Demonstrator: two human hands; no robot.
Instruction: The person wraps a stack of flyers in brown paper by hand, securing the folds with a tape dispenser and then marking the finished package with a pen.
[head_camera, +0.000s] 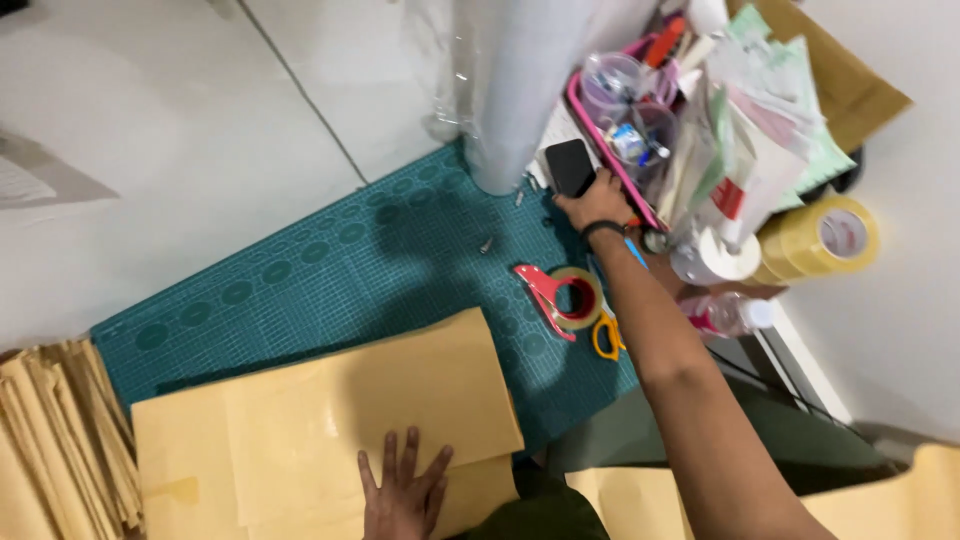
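Observation:
My left hand (404, 492) lies flat, fingers spread, on a large brown paper envelope (330, 420) that rests on a green cutting mat (350, 250). My right arm stretches to the far side of the mat, where my right hand (594, 204) holds a black phone (570, 166) next to a pink tray (600, 140). A black band sits on that wrist. A red tape dispenser (560, 295) with a roll of tape lies on the mat just left of my right forearm. Orange-handled scissors (606, 338) show partly under the forearm.
A stack of brown envelopes (60, 440) lies at the left edge. A tall roll of clear film (520, 90) stands behind the mat. The pink tray holds plastic cups, papers and pens. Rolls of tan tape (820, 240), a white roll and a bottle sit at the right.

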